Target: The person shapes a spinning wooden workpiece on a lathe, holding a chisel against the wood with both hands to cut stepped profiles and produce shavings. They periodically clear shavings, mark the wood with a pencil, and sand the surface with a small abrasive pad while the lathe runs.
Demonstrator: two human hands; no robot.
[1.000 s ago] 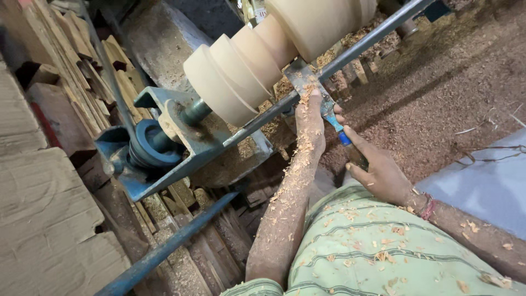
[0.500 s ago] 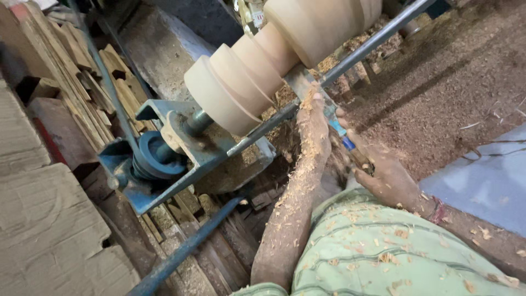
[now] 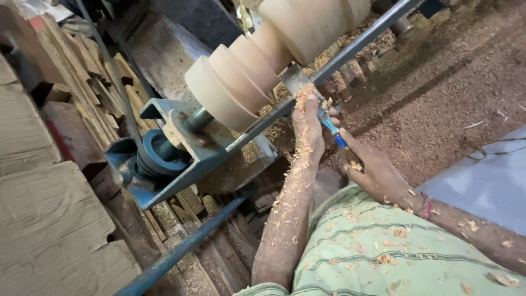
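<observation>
- Both hands have stayed on the chisel [image 3: 330, 125] since half a second ago.
- Left hand [image 3: 308, 121] presses its blade against the metal bar [image 3: 350, 46], grip closed.
- Right hand [image 3: 375, 171] clasps the handle, nearer.
- Turned wood [image 3: 263, 60] sits just beyond.

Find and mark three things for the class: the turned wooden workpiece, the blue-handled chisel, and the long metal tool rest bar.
wooden workpiece [image 3: 230, 85], head view, on its stepped pale end section.
blue-handled chisel [image 3: 332, 129], head view, on the blue handle between the two hands.
metal tool rest bar [image 3: 356, 44], head view, on its bare upper stretch.
</observation>
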